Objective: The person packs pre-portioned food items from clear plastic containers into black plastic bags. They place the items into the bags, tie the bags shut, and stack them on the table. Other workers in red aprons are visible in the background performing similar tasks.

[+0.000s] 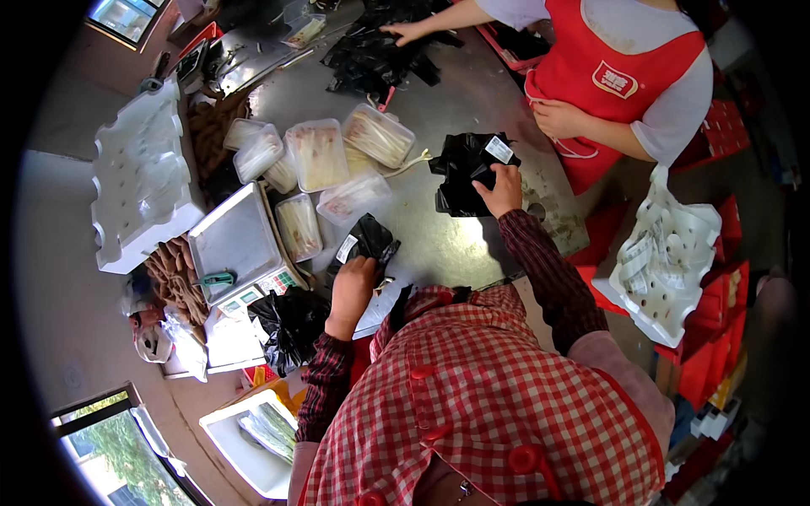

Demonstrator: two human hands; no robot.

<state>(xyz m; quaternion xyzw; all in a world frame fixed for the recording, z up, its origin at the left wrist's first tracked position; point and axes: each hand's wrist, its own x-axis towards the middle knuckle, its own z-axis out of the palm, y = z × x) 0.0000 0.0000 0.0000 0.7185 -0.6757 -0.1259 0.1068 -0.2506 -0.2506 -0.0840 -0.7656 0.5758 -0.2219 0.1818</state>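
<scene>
The person's right hand (504, 192) lay at a flat black plastic packet with a white label (460, 173) on the shiny grey metal counter (405, 202), its thumb and fingers parted over the packet's right side. The left hand (353, 293) was at a smaller crumpled black plastic packet (376, 242), its fingers curled; whether they gripped it could not be told. Clear plastic tubs of pale sticks (316, 156) sat beyond the smaller packet. Opposite, a red-aproned co-worker (620, 72) reached toward loose black plastic bags (371, 51).
</scene>
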